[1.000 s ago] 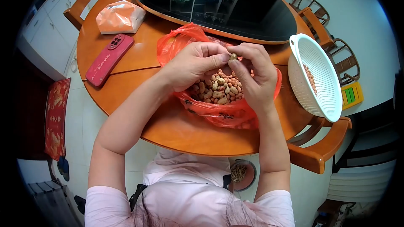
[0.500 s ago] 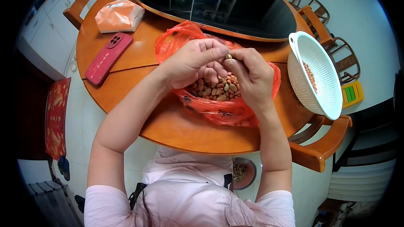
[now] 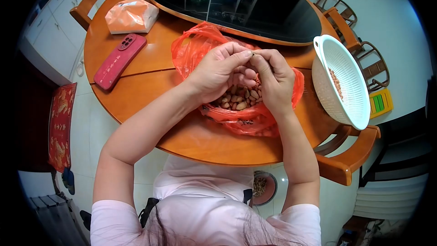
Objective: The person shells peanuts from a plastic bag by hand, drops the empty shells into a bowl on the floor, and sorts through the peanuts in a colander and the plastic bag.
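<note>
– "Left hand shifted right, toward right hand."
– "Holding?"
– "Both pinch one peanut, mostly hidden, over red plastic bag of unshelled peanuts."
– "Colander?"
– "Right side of table."

"What stands on the wooden table?"

"A red plastic bag sits near the front edge, a white colander at the right."

"And elsewhere?"

"A red phone, a tissue pack at the left; a round black glass top at the far side."
</note>
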### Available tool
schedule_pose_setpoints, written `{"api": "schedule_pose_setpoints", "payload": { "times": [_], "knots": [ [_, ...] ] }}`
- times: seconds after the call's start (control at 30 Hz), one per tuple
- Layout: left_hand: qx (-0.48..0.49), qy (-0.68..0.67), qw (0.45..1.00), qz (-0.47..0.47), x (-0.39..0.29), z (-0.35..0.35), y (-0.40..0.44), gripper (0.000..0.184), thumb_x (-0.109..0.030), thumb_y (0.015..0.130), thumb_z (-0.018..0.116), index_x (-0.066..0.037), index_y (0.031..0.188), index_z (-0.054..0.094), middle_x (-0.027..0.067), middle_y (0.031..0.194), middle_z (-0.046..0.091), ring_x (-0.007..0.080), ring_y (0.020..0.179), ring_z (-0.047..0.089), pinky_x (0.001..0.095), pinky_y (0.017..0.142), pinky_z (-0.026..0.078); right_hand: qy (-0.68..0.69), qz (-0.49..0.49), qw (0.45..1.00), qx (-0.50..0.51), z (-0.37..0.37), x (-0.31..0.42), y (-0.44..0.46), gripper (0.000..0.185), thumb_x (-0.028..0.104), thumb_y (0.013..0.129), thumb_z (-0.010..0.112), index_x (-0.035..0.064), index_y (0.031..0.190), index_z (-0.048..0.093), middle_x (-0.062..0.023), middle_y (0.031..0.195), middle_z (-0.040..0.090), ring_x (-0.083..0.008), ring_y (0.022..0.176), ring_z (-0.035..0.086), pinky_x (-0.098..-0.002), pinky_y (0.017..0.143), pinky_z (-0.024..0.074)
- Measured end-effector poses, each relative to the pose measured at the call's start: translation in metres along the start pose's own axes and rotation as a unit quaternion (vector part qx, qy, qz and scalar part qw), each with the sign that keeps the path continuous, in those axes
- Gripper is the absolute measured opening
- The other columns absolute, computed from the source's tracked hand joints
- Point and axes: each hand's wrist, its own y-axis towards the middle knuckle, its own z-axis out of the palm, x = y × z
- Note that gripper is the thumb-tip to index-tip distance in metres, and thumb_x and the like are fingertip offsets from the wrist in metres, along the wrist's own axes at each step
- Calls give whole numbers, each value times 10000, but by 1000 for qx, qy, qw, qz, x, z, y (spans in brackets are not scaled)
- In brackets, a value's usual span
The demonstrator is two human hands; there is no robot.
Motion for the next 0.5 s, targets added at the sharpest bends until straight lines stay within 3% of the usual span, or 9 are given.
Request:
{"api": "schedule_pose_setpoints", "payload": {
  "times": [0.1,0.27,0.37,0.47,0.5],
  "knots": [
    [-15,-2,1000,-1,1,3,0,123,-165,952,505,-54,1004,517,33,850,603,97,720,630,275,703,570,-10,-24,1000,-3,-1,-9,1,70,48,886,586,-3,908,630,-31,815,602,-88,729,569,-221,677,464],
    [-8,-15,1000,-10,2,1,0,129,-151,927,531,-49,1006,522,35,879,595,101,708,619,288,713,571,89,42,995,7,1,-1,0,120,89,935,533,1,946,614,-13,844,614,-49,752,560,-178,657,460],
    [-21,38,999,-33,-10,4,-1,162,-130,905,558,-36,1035,542,30,906,592,98,732,601,277,698,552,122,76,989,30,-7,-1,1,139,116,948,518,5,957,601,-14,834,610,-30,705,540,-155,568,432],
    [12,162,986,21,-19,-4,0,220,-118,860,641,-6,1036,571,40,883,612,95,745,613,230,672,540,182,113,977,20,-15,0,5,146,129,951,504,12,965,591,-30,831,612,-36,654,532,-154,502,417],
    [11,241,970,38,-22,-5,-1,227,-67,859,612,-18,1078,578,22,957,586,72,800,551,227,687,487,206,125,970,13,-17,0,7,148,131,953,497,15,969,588,-37,835,616,-44,644,534,-158,493,416]
  ]
}}
